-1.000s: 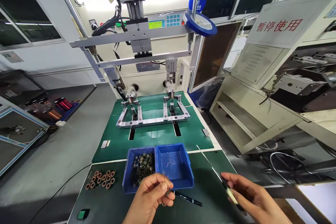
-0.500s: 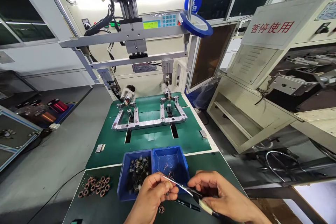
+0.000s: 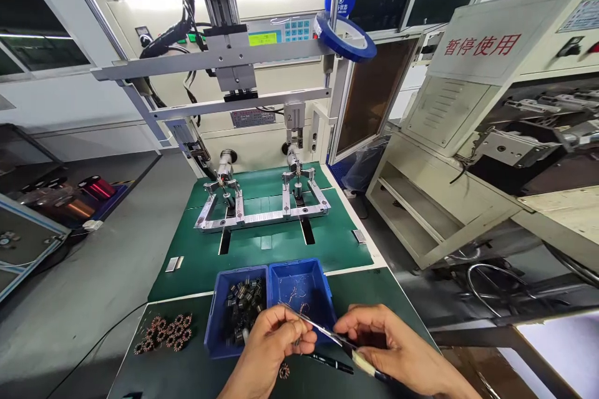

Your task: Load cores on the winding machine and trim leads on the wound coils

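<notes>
Left hand pinched, contents mostly hidden; right hand closed round long-bladed tool. Blades at left fingers, so a slip could nick skin. Coil ring just near-side of left hand; careless wrist could knock it.

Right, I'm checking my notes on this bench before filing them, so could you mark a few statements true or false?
1. The right hand holds a slim tool. True.
2. The copper-wound rings fill the right blue bin. False: a cluster of rings lies on the tabletop, left of both bins.
3. A roll of blue tape hangs on the machine's right upright. True.
4. The blue bins stand far apart. False: the left bin and right bin are side by side.
</notes>
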Demonstrator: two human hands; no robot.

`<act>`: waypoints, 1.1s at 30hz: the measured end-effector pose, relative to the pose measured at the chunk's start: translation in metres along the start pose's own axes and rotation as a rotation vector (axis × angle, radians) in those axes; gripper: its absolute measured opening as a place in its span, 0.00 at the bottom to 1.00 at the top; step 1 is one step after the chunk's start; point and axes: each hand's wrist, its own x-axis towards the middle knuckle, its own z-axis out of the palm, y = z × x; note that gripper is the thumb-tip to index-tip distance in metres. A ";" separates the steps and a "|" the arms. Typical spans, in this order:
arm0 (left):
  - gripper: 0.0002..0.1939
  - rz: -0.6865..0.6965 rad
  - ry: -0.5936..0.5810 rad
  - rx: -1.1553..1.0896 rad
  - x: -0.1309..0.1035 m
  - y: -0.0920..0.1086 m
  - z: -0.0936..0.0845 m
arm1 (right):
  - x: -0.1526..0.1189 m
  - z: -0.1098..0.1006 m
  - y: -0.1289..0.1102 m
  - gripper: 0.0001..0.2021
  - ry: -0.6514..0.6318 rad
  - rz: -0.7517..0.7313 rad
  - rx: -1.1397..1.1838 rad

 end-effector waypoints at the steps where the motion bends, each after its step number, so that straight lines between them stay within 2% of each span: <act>1: 0.15 -0.003 0.000 0.002 0.000 0.000 0.000 | 0.000 0.000 0.001 0.14 0.006 -0.003 -0.002; 8: 0.16 -0.025 -0.002 0.004 -0.006 -0.007 -0.004 | -0.008 0.002 0.007 0.13 0.000 -0.035 -0.057; 12: 0.15 -0.031 -0.009 -0.012 -0.011 -0.014 -0.008 | -0.013 0.011 0.018 0.12 0.065 -0.062 -0.088; 14: 0.15 -0.023 -0.023 -0.020 -0.013 -0.016 -0.009 | -0.013 0.017 0.024 0.11 0.090 -0.052 -0.048; 17: 0.15 -0.017 -0.048 -0.012 -0.015 -0.015 -0.011 | -0.012 0.023 0.033 0.09 0.060 -0.010 0.004; 20: 0.16 0.007 -0.044 0.033 -0.022 -0.016 -0.015 | -0.017 0.025 0.040 0.12 0.076 0.037 0.061; 22: 0.17 0.085 -0.043 0.088 -0.030 -0.019 -0.024 | -0.023 0.021 0.048 0.18 0.219 0.028 0.103; 24: 0.17 0.228 -0.062 0.196 -0.041 -0.028 -0.040 | -0.028 0.013 0.059 0.23 0.449 -0.019 0.040; 26: 0.16 0.403 -0.049 0.392 -0.051 -0.039 -0.061 | -0.030 0.003 0.070 0.24 0.676 -0.088 -0.226; 28: 0.14 0.536 0.055 0.624 -0.058 -0.052 -0.084 | -0.028 -0.004 0.080 0.23 0.849 -0.163 -0.607; 30: 0.11 0.614 0.200 0.806 -0.058 -0.064 -0.104 | -0.024 -0.001 0.085 0.24 0.951 -0.224 -0.871; 31: 0.10 0.644 0.250 0.874 -0.056 -0.068 -0.112 | -0.022 0.004 0.087 0.24 0.987 -0.261 -0.933; 33: 0.09 0.715 0.308 0.975 -0.050 -0.074 -0.124 | -0.019 0.026 0.088 0.21 0.942 -0.352 -0.938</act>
